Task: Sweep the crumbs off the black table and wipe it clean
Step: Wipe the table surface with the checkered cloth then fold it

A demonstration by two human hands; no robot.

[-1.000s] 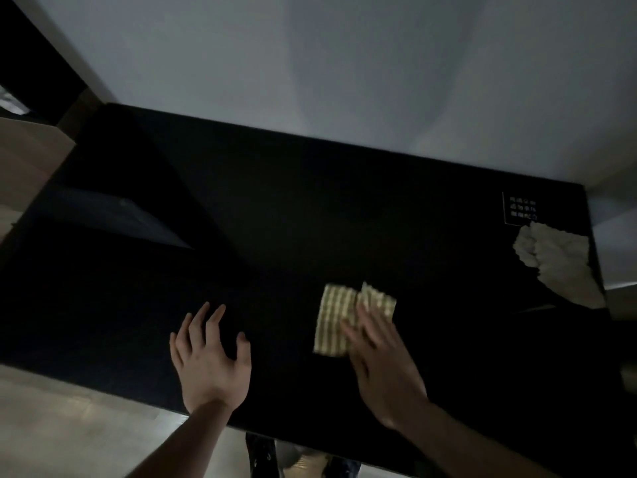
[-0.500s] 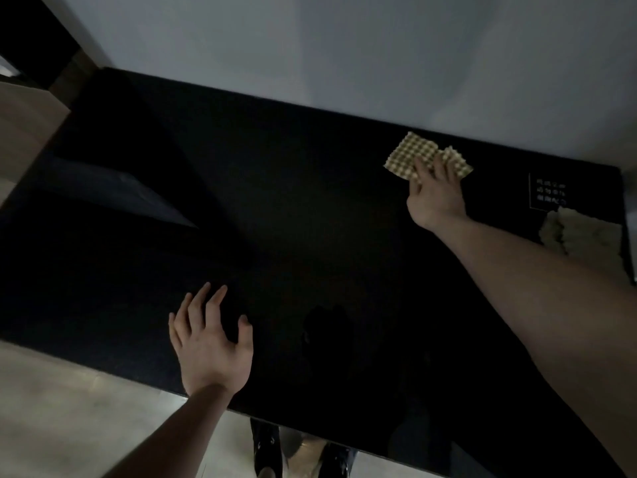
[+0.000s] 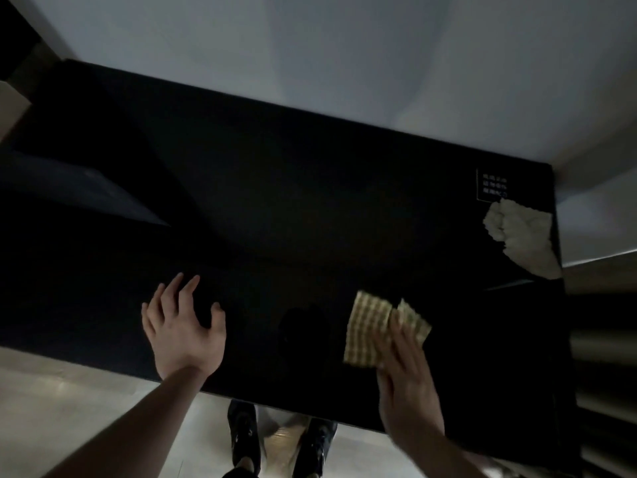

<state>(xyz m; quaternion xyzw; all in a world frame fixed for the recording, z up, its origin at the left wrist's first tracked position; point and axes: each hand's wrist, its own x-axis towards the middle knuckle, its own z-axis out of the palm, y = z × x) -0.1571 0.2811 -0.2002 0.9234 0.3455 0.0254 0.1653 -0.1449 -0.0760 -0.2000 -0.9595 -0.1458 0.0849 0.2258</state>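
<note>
The black table (image 3: 275, 208) fills the middle of the view, glossy and dark. A yellow checked cloth (image 3: 368, 327) lies flat on it near the front right. My right hand (image 3: 406, 384) presses down on the cloth's near right part, fingers flat and blurred with motion. My left hand (image 3: 182, 329) rests palm down on the table near the front edge, fingers spread, holding nothing. No crumbs can be made out on the dark surface.
A crumpled white paper towel (image 3: 524, 239) lies at the table's right edge, below a small printed label (image 3: 493, 189). A pale wall (image 3: 310, 46) runs behind the table. My dark shoes (image 3: 244, 439) show on the light floor under the front edge.
My right hand has dragged the checked cloth from the far edge of the table back toward the front right. The left hand has stayed put.
</note>
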